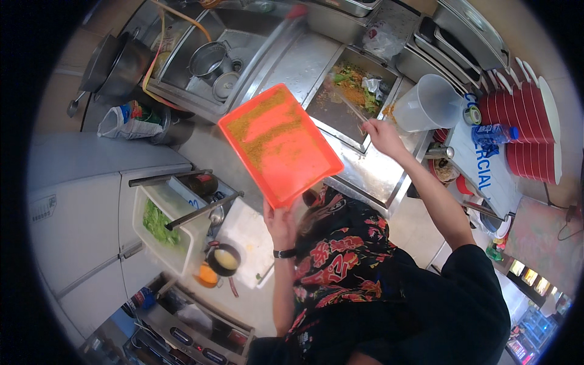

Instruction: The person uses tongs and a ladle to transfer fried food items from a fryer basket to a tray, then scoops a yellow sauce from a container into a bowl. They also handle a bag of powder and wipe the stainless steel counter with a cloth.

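My left hand, with a dark band at the wrist, grips the near corner of a shallow red-orange plastic tray. Brown-yellow crumbs cover part of the tray's inside. In my right hand is the handle of a thin utensil, its far end blurred over a sunken steel basin. Inside that basin lie food scraps, with leaves, orange bits and a crumpled foil-like piece. The tray is tilted and held up beside the basin, over the steel counter's edge.
A sink holding a metal pot is at the upper left. Right of the basin stand a translucent plastic bucket, steel pans and stacked red bowls. A bin of greens and a white cutting board sit lower left.
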Tool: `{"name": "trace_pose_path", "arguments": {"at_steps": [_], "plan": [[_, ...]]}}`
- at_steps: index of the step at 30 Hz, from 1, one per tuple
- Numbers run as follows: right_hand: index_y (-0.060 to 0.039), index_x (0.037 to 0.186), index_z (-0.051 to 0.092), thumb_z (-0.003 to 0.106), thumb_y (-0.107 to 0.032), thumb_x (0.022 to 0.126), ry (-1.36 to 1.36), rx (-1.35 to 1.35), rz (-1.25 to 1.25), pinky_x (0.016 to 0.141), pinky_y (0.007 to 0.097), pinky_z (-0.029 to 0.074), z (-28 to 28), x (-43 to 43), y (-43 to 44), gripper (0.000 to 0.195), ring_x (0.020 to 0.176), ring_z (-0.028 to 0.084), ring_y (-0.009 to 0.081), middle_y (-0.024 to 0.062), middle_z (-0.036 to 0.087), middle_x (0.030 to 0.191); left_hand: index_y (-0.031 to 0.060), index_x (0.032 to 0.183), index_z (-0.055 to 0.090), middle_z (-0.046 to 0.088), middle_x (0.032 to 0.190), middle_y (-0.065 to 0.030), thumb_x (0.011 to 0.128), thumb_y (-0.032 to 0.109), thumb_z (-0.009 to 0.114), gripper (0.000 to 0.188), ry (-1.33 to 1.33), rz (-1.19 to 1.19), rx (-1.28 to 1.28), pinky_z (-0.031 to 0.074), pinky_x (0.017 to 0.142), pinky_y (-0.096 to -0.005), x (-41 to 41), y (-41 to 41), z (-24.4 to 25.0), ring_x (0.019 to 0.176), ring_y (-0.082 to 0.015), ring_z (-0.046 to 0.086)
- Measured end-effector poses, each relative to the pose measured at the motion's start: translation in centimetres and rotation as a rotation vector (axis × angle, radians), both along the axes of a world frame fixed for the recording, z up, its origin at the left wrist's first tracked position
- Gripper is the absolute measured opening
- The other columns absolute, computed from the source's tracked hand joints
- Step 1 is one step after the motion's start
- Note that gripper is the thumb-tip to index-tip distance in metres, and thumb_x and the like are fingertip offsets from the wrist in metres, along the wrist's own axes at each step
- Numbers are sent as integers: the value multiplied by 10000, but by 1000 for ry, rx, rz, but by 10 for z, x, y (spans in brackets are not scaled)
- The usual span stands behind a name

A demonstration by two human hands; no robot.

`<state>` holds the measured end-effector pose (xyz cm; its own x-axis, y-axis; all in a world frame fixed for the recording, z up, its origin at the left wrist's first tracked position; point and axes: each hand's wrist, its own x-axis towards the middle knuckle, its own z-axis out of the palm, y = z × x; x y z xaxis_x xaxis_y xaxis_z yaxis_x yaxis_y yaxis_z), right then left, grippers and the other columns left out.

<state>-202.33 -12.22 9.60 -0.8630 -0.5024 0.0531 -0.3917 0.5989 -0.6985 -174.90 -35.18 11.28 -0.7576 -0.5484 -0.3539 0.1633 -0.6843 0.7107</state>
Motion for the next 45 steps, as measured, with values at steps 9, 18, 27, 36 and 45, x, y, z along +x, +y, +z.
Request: {"name": "trace_pose_path", "arguments": {"at_steps": [9, 18, 27, 36, 45], "plan": [[-34, 945, 661, 484, -283, 975, -430, -34, -34, 627, 389, 486, 50, 29, -22, 307, 642, 617, 262, 157, 622, 706, 72, 1434, 376, 462, 1414, -106, 869, -73, 459, 589, -15, 21, -17, 429, 1042, -603, 1, -13, 1, 1275, -322, 497], [-32, 937, 607, 488, -247, 974, -242, 143, 455, 690, 528, 487, 86, 80, -78, 249, 763, 624, 435, 240, 630, 753, 52, 1453, 346, 422, 1447, -130, 868, -73, 458, 608, 65, -44, 46, 441, 1018, -619, -2, 0, 2, 1317, -341, 451], [-23, 961, 591, 507, -160, 933, -30, 504, 329, 625, 517, 496, 84, 60, -35, 163, 676, 625, 427, 236, 616, 688, 66, 1466, 335, 424, 1453, -122, 877, -66, 461, 616, 14, -23, -13, 443, 1019, -613, 4, 4, 1, 1307, -337, 466], [-35, 950, 588, 496, -172, 938, 109, 527, 210, 605, 519, 490, 87, 44, 1, 165, 681, 636, 420, 227, 622, 681, 65, 1465, 341, 429, 1449, -123, 865, -79, 456, 628, 16, 3, 32, 444, 1023, -606, 4, 13, -5, 1302, -337, 471], [-11, 893, 564, 511, -247, 978, 17, 360, 191, 608, 536, 461, 82, 42, -13, 257, 670, 588, 458, 252, 583, 672, 58, 1465, 340, 417, 1456, -117, 843, -99, 421, 647, -14, -12, 5, 449, 1018, -605, 5, 6, 1, 1315, -332, 457]]}}
